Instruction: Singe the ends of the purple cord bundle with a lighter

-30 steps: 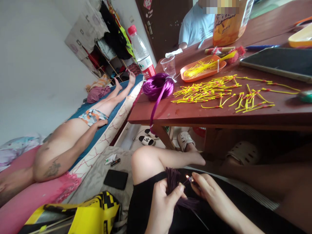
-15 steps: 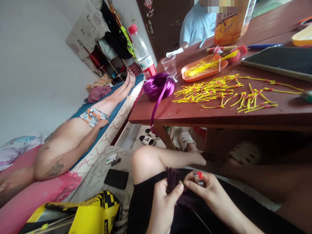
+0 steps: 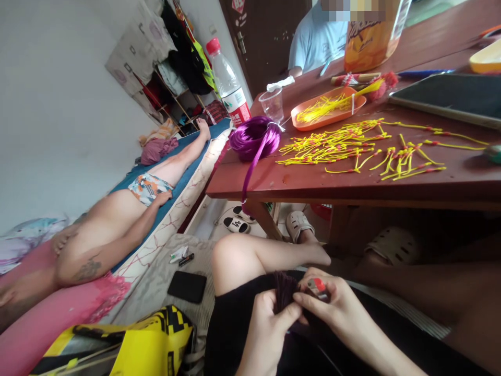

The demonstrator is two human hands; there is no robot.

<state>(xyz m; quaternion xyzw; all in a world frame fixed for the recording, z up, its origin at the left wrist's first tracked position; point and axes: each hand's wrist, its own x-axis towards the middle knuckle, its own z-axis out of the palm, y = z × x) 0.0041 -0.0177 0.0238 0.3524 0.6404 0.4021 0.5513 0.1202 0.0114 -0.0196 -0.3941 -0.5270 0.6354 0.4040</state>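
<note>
My left hand (image 3: 270, 318) is closed around a bundle of dark purple cords (image 3: 285, 287) above my lap. The cord ends fan out above its fingers, and the lower part is hard to make out against black cloth. Close against it, my right hand (image 3: 332, 300) has its thumb and fingertips at the bundle's side. Tucked in that same hand is a small lighter (image 3: 318, 286) with a metal top and a red part; its body is hidden by the fingers. The two thumbs nearly meet.
On the red-brown table (image 3: 250, 183) are a purple cord coil (image 3: 256, 138), knotted yellow cords (image 3: 336, 146), an orange tray (image 3: 301, 122), a bottle (image 3: 230, 89) and a plastic cup (image 3: 271, 107). A person lies on the bed (image 3: 195, 183); a phone (image 3: 187, 287) and yellow bag (image 3: 144, 344) are at left.
My hands have come closer together, and the right one has turned and shifted left over the bundle. The cord bundle sits slightly further right. The lying person's legs and one hand have moved.
</note>
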